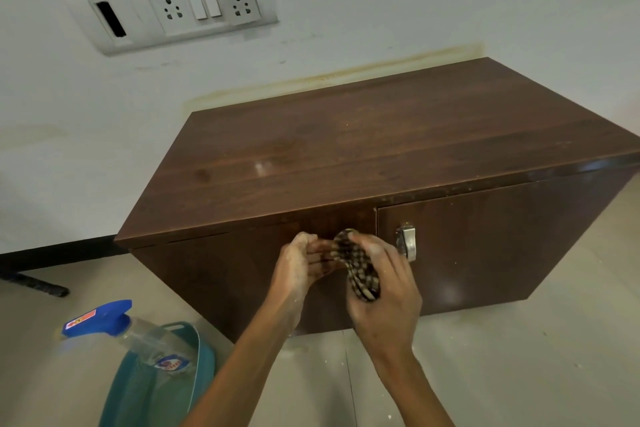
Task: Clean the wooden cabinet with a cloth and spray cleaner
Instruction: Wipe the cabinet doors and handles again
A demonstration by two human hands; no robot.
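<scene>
- Nearest, the spray bottle (138, 336) is lying on its side on the floor at the lower left, resting across a teal tub (194, 371), its blue trigger head pointing left; nobody is holding it.
- The right hand (384, 291) is gripping the checked cloth (360, 274), fingers curled round the bunched fabric; the left hand (298, 267) is cupping half open beside it, fingertips touching the cloth's edge, as if folding or wringing it.
- Both hands are hovering in front of the wooden cabinet (381, 149), near the top edge of its doors, just left of the metal handle (407, 241).
- The cabinet top is showing faint streaks and specks, and the front edge is looking dusty, so wiping seems to be under way but unfinished; the doors and sides probably remain.
- Farthest, a switchboard (180, 7) is sitting on the wall.
</scene>
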